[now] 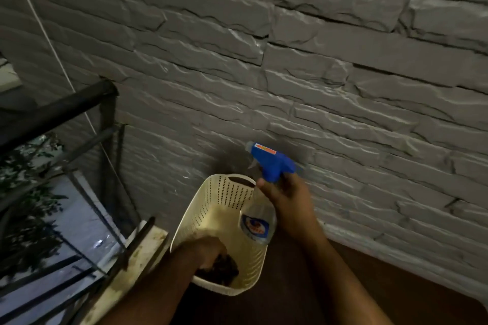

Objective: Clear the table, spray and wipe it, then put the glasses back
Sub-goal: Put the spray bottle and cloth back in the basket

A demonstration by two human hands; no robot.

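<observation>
A cream perforated plastic basket (219,200) stands on the floor against the wall. My right hand (287,200) grips the neck of a spray bottle (257,224) with a blue trigger head, held just above the basket's right rim. My left hand (208,252) reaches down inside the basket, its fingers closed around a dark crumpled cloth (224,269) at the bottom. No table and no glasses are in view.
A grey stone-textured wall (290,60) fills the background. A black metal railing (55,111) with a stained ledge (132,264) stands at the left, foliage beyond it. Brown floor (369,285) lies to the right of the basket.
</observation>
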